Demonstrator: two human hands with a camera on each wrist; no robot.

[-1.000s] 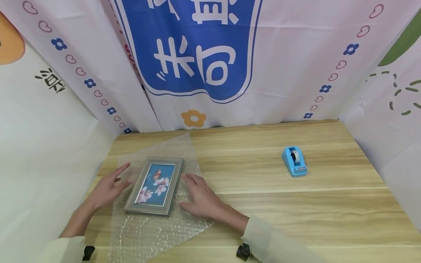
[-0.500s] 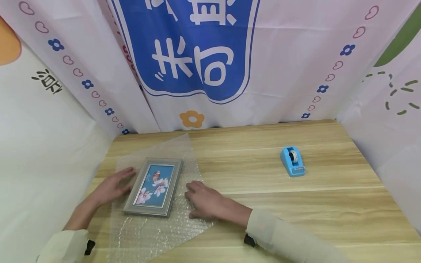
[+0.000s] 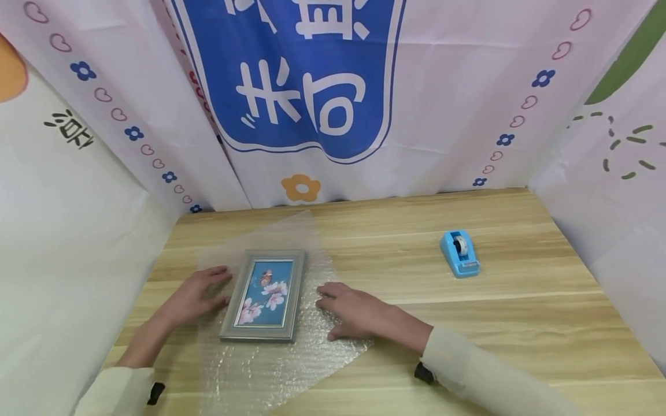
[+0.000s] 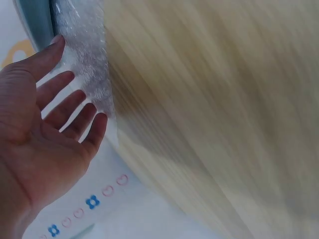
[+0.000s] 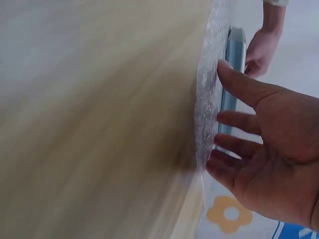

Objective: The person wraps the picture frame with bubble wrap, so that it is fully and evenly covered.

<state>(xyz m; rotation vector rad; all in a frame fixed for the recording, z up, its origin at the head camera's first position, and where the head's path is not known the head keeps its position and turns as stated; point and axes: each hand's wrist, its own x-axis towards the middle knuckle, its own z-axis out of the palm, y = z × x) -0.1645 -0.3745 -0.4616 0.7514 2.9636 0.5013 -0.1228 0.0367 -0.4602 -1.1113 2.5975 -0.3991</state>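
A grey picture frame (image 3: 299, 294) with a blossom and butterfly picture lies face up on a sheet of clear bubble wrap (image 3: 291, 370). At its left side is my left hand (image 3: 195, 297), fingers spread and loosely bent, with fingertips right by the frame's edge. My right hand (image 3: 356, 312) rests over the wrap's right part, fingertips on the sheet, a short gap from the frame. In the left wrist view the palm of the left hand (image 4: 45, 134) holds nothing. The right wrist view shows the right hand's fingertips (image 5: 225, 65) at the bubble wrap (image 5: 204, 94).
A blue tape dispenser (image 3: 460, 254) with a roll of tape stands at the right on the wooden table (image 3: 499, 329). White printed cloth walls (image 3: 442, 115) enclose the table at the back and both sides.
The picture frame and bubble wrap have slid to the right over the table, and both hands have moved right too. The right hand has drawn away from the frame's edge onto the wrap.
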